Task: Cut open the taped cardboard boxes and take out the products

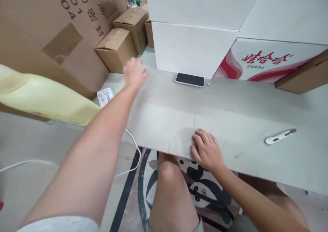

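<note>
From my remote seat I see a pale table top (159,119) with a matt, faintly creased surface that looks like sheeting. The small carton (116,55) is plain, dull brown cardboard; the big carton (30,37) matches it, patched with smooth tape (63,42). A white box (189,49) looks like smooth coated board. The phone (190,80) has a dark, glass-like screen, the cutter (282,136) a smooth plastic handle, the bottle (131,2) clear plastic.

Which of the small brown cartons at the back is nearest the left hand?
The frontmost carton, partly overlapped by the left hand in this view; the middle carton and the mostly hidden carton sit farther back.
</note>
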The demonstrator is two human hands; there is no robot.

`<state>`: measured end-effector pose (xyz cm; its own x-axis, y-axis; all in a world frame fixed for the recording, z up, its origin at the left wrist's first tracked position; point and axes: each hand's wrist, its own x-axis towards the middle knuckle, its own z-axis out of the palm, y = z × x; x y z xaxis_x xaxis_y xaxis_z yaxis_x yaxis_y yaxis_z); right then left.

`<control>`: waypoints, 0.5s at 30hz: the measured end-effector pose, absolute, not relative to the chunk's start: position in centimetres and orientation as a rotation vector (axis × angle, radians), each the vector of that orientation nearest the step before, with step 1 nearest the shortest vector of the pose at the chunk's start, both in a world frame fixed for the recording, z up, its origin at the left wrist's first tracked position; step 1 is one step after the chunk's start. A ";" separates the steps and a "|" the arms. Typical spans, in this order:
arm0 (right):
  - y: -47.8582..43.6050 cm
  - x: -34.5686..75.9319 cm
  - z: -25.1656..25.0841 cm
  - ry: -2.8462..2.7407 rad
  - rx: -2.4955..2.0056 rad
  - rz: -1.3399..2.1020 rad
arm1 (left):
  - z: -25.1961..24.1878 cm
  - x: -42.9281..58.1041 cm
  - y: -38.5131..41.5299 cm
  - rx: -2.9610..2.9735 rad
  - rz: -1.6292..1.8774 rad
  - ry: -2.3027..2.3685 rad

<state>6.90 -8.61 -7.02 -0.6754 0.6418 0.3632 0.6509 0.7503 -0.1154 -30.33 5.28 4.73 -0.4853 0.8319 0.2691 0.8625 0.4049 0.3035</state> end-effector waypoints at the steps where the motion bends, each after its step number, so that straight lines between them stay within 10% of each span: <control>1: -8.6 6.8 -7.0 -2.572 -0.987 -0.024 | 6.0 -32.5 5.9 -1.462 -0.591 -2.579; 15: -8.6 6.1 -6.7 -2.566 -1.008 0.013 | 7.3 -42.2 9.1 -0.948 -0.603 -2.765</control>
